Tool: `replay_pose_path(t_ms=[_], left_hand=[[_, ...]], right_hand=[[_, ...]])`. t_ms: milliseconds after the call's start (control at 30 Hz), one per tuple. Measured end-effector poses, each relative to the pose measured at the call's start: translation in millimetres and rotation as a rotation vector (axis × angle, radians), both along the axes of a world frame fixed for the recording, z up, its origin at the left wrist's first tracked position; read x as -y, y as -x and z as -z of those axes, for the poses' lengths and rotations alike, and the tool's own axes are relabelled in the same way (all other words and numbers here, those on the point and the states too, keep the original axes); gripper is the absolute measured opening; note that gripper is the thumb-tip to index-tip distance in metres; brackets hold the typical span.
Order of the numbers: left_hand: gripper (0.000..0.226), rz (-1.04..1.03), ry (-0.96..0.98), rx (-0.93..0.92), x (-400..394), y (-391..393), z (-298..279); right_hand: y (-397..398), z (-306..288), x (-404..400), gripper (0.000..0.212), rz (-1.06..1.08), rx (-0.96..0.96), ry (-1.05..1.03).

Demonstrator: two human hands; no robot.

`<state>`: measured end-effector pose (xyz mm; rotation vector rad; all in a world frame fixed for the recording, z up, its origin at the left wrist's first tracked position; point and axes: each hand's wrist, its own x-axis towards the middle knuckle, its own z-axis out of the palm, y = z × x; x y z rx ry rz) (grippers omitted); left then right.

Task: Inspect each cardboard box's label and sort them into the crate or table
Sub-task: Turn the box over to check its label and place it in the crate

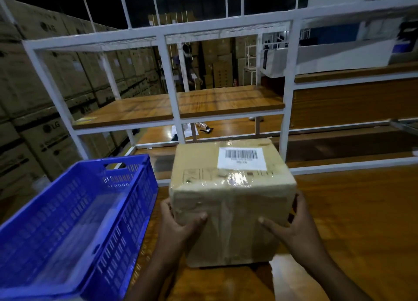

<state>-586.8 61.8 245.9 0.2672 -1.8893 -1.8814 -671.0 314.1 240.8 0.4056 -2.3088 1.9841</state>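
We hold the cardboard box between both hands, its taped top turned up at us and its white barcode label on the far right of that top. Our left hand presses the box's left side with the thumb laid across the near face; our right hand presses the right side, its thumb likewise on the near face. Both hands are spread flat against the cardboard, clamping it between the palms. Whether the box's underside touches the surface below, we cannot tell.

Below the grip runs the wooden table, glossy orange-brown and bare to the right of our right hand. Just left of our left hand stands the blue crate, slotted plastic, its near wall close beside the box but apart from it; its floor shows nothing in it.

Beyond the grip rises a white metal rack with a wooden shelf at mid height, its upright posts crossing the space straight past the box. Far left of the crate stand stacked brown cartons, and another person is visible, blurred, behind the rack.
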Motion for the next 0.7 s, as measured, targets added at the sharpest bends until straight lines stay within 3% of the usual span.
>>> replay_pose_path(t_ms=[100, 233, 367, 467, 567, 700], left_hand=[[0.118, 0.024, 0.024, -0.020, 0.2, -6.8, 0.6], [0.124, 0.006, 0.093, -0.065, -2.1, -15.0, -5.6], [0.121, -0.092, 0.439, -0.120, 8.3, -10.4, -23.3], [0.096, -0.085, 0.645, -0.153, 15.9, 0.1, -34.5], [0.062, -0.109, 0.710, -0.182, 19.4, 5.7, -34.1], [0.051, -0.152, 0.703, -0.204, 21.4, 8.7, -28.0]], right_hand=[[-4.1, -3.0, 0.1, 0.100, -0.020, -0.093, -0.024], [-6.6, -14.8, 4.0, 0.114, -0.020, -0.233, -0.147], [-1.0, -32.5, 12.0, 0.094, 0.032, -0.480, -0.336], [5.7, -42.6, 19.3, 0.070, -0.006, -0.542, -0.432], [10.8, -40.8, 25.6, 0.063, -0.001, -0.589, -0.521], [13.1, -35.0, 29.8, 0.057, 0.056, -0.604, -0.504]])
